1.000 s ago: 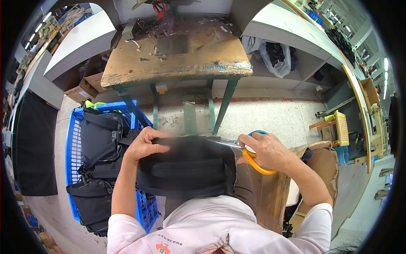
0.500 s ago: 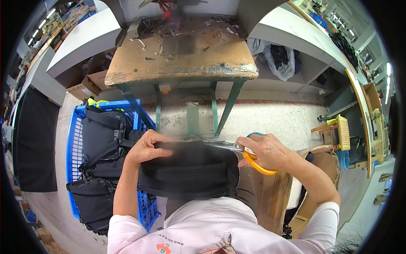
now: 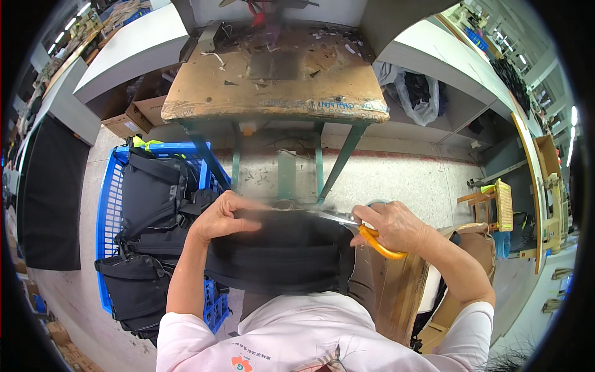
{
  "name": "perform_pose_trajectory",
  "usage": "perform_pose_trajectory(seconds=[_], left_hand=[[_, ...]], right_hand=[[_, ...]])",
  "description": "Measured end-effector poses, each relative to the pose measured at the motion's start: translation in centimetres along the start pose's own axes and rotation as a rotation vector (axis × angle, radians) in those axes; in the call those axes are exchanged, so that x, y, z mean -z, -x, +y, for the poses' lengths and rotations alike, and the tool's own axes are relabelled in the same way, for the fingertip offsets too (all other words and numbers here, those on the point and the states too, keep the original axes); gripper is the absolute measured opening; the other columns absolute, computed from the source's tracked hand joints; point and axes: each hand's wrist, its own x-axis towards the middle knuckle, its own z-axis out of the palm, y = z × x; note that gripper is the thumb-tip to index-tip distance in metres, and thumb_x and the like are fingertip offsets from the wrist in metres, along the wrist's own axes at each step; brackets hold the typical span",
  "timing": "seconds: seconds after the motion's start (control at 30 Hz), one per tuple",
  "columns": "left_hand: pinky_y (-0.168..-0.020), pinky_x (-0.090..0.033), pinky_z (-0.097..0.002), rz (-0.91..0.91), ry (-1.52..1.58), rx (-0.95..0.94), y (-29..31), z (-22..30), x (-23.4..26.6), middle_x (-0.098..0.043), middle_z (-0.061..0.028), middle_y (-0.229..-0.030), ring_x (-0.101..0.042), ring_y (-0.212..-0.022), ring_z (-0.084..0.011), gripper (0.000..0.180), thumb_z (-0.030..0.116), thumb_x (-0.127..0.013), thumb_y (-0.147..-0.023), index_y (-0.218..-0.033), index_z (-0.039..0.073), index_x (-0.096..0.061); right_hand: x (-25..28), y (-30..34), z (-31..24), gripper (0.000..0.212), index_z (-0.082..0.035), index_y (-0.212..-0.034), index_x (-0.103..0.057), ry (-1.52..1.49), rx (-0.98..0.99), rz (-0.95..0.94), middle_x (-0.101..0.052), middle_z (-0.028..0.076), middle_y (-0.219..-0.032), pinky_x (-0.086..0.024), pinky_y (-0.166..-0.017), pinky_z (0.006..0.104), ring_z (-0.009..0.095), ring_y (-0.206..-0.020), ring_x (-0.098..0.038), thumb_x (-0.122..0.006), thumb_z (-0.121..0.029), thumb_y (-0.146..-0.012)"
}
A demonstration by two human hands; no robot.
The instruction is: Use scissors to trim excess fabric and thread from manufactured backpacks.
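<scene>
Two hands work at the top edge of a black fabric piece (image 3: 279,251) that lies across the person's lap, just below the middle of the view. The left hand (image 3: 222,216) comes in from the lower left on a bare forearm, bent at the wrist, fingers curled over the upper edge of the cloth and thumb beneath, pinching the fabric. The right hand (image 3: 393,226) reaches in from the lower right, its forearm angled inward, fingers closed through the orange handles of a pair of scissors (image 3: 365,234); the metal blades point left along the cloth's top edge, touching it or just above it, blurred there so I cannot tell which. The fabric looks thick and matte, with a stitched band across it.

Left of the lap, a blue plastic crate (image 3: 108,204) with lattice walls holds more black padded pieces (image 3: 152,198) with straps. Ahead stands a worn wooden surface (image 3: 279,80) on green metal legs, scattered with thread scraps. Speckled floor (image 3: 396,180) lies beneath it, and a clear plastic bag (image 3: 415,93) sits to the right.
</scene>
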Motion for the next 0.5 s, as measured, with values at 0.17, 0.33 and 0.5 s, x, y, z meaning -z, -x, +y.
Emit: perform_pose_trajectory(seconds=[0.17, 0.33, 0.5], left_hand=[[-0.072, -0.044, -0.0212, 0.024, 0.014, 0.006, 0.3, 0.1, 0.9, -0.066, -0.0086, -0.084, -0.060, -0.075, -0.0107, 0.031, 0.003, -0.069, -0.063, -0.093, -0.003, -0.064], [-0.073, -0.043, -0.0205, 0.105, -0.073, 0.047, 0.8, 4.4, 4.7, -0.064, -0.0021, -0.088, -0.054, -0.080, -0.0061, 0.029, -0.006, -0.062, -0.067, -0.096, -0.005, -0.062], [-0.068, -0.044, -0.0234, 0.220, -0.634, 0.032, -1.8, 12.5, 10.7, -0.064, -0.0047, -0.078, -0.052, -0.076, -0.0049, 0.024, -0.001, -0.064, -0.070, -0.094, -0.002, -0.062]], right_hand=[[-0.5, -0.8, 0.0, 0.047, -0.007, -0.098, -0.049, -0.138, -0.018, 0.091, -0.057, 0.012, -0.070, -0.044, -0.049, 0.0299, 0.026, -0.053, -0.056, -0.068, -0.041, -0.072], [-3.9, -4.0, -0.9, 0.055, -0.005, -0.111, -0.047, -0.725, -0.080, 0.420, -0.056, 0.009, -0.078, -0.044, -0.067, 0.0279, 0.019, -0.075, -0.056, -0.073, -0.030, -0.070], [-2.5, -11.6, -5.6, 0.031, -0.005, -0.100, -0.050, -1.515, -0.408, 0.641, -0.052, 0.000, -0.079, -0.042, -0.060, 0.0205, 0.007, -0.069, -0.051, -0.066, -0.001, -0.074]])
